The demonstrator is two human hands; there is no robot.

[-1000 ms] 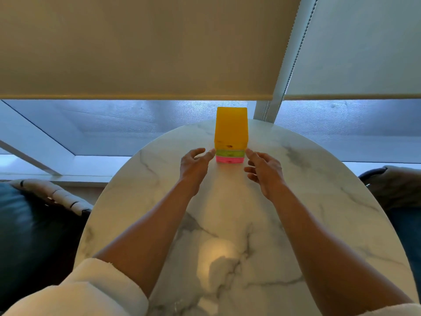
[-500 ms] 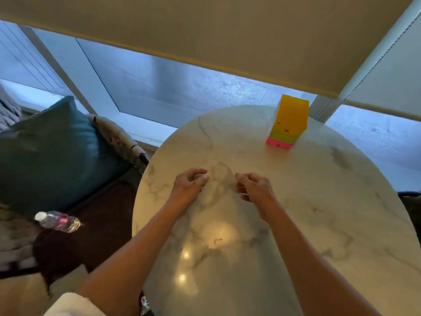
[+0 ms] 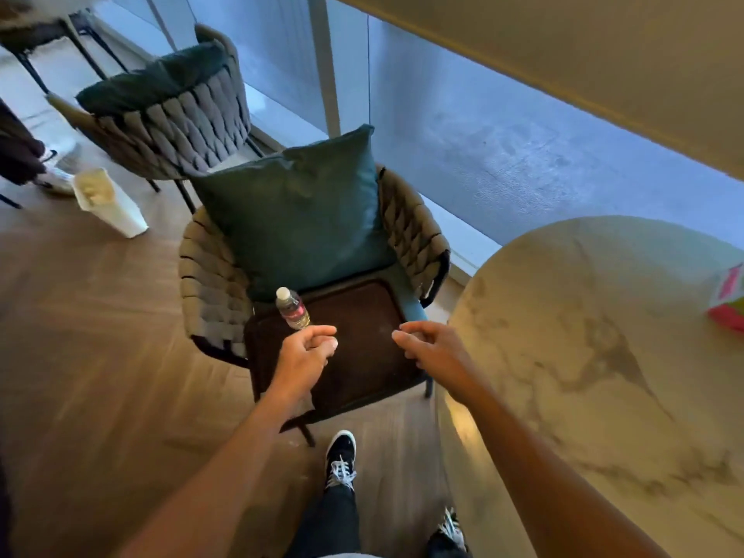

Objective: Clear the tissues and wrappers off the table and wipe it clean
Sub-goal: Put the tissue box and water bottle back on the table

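A white paper bag (image 3: 106,203) stood on the wood floor (image 3: 100,356) far to the left, near a woven chair (image 3: 177,118) with a dark cushion on top. Next came a second woven chair (image 3: 213,283) with a big green pillow (image 3: 298,211) leaning on its back and a dark brown tray (image 3: 362,348) lying on its seat. A small water bottle (image 3: 293,308) with a white cap and a pink label lay on the tray's left side; the words on the label were too small to read. The left hand (image 3: 304,358) hung over the tray just below the bottle, its fingers loosely curled with nothing in them, and the bottle's bottom end sat right by the thumb; whether they touched could not be told. The right hand (image 3: 432,348) hung over the tray's right side, fingers also loosely bent and holding nothing. There was open tray between the two hands. A dark shoe (image 3: 341,457) with white laces stood on the floor below. The round marble table (image 3: 583,396) was on the right, its curved edge close to the right arm, with lots of bare top. A pink and green box (image 3: 730,304) sat at the table's far right, cut off by the picture's edge, well apart from both hands
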